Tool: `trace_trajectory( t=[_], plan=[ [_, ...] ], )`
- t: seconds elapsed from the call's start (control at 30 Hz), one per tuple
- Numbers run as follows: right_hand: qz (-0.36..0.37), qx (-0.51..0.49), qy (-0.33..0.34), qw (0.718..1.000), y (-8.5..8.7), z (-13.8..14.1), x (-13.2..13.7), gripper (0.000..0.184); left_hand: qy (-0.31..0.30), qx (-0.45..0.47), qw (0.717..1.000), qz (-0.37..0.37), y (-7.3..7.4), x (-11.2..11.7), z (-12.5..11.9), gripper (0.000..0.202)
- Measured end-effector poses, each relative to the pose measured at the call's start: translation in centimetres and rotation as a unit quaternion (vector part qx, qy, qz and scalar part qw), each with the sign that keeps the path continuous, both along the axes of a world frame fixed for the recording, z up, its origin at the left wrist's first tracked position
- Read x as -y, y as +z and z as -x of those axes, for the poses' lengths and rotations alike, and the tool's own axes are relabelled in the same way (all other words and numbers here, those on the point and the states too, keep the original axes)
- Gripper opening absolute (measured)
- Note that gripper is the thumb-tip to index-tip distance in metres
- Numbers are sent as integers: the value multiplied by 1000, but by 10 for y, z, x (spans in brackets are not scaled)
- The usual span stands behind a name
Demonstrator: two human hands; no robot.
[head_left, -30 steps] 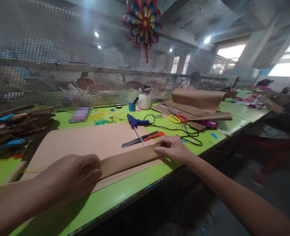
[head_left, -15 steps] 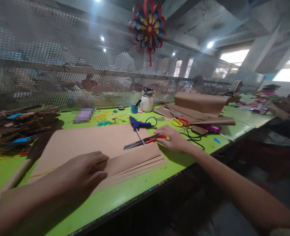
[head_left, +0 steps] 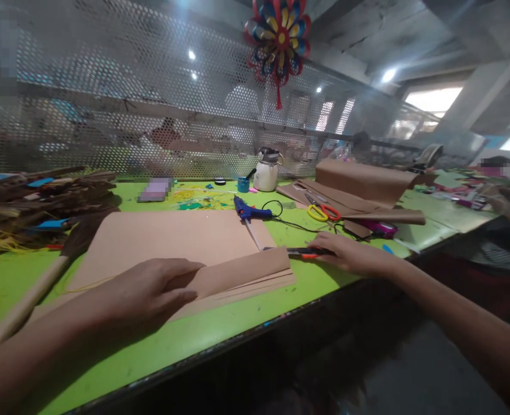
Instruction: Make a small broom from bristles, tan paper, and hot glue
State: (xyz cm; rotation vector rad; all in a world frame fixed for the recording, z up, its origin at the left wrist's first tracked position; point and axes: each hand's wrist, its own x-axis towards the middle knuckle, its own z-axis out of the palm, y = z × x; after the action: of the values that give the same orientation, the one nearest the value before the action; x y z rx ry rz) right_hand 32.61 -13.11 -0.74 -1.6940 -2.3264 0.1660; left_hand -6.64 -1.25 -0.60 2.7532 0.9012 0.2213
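My left hand (head_left: 151, 291) is closed on the folded strip of brown paper (head_left: 246, 270), thumb at the front edge and fingers over the top. The strip is part of a large brown paper sheet (head_left: 172, 233) lying on the green table. At the strip's right end, my right hand (head_left: 345, 252) grips a utility knife (head_left: 309, 252) with a black and orange handle. Most of its blade is hidden behind the fold. A blue glue gun (head_left: 252, 213) rests at the sheet's far right corner, a thin pale stick reaching from it toward the strip.
Scissors (head_left: 317, 212) with yellow and orange handles lie beside stacked brown paper (head_left: 362, 181). A white jug (head_left: 266, 173) and blue pot (head_left: 243, 184) stand near the mesh partition. On the left are a brush (head_left: 42, 288) and a heap of brown scraps (head_left: 64, 196).
My right hand has drawn the utility knife to the right, from above the sheet to the strip's right end. My left hand stays on the strip. The view has shifted slightly.
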Motion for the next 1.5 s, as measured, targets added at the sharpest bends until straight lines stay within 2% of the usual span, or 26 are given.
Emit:
trace_trajectory(
  t=[0.13, 0.23, 0.43, 0.67, 1.0, 1.13, 1.37, 1.5],
  plan=[
    [-12, 5, -55, 998, -3, -20, 44, 30, -39, -23, 999, 0, -2, -2, -6, 46],
    [-50, 3, -84, 995, -8, -22, 60, 31, -64, -24, 998, -12, 2, 1, -12, 46],
    [-50, -21, -57, 997, -20, -10, 63, 31, -100, -50, 993, -30, 16, 11, -21, 42],
    [-113, -22, -131, 985, -27, -12, 69, 30, -96, -67, 992, -40, 17, 17, -23, 40],
    [-71, -20, -105, 992, -22, 8, 84, 34, -91, -60, 993, -42, 9, 12, -19, 41],
    [-29, -34, -77, 996, -23, 9, 89, 32, -86, -53, 994, -47, 6, 12, -21, 41],
    [13, -50, -53, 997, -16, 4, 98, 32, -83, -12, 994, -74, -9, 4, -19, 37],
    [18, -52, -43, 998, -14, 6, 101, 32, -135, 11, 982, -131, -6, 4, -32, 35]
  ],
)
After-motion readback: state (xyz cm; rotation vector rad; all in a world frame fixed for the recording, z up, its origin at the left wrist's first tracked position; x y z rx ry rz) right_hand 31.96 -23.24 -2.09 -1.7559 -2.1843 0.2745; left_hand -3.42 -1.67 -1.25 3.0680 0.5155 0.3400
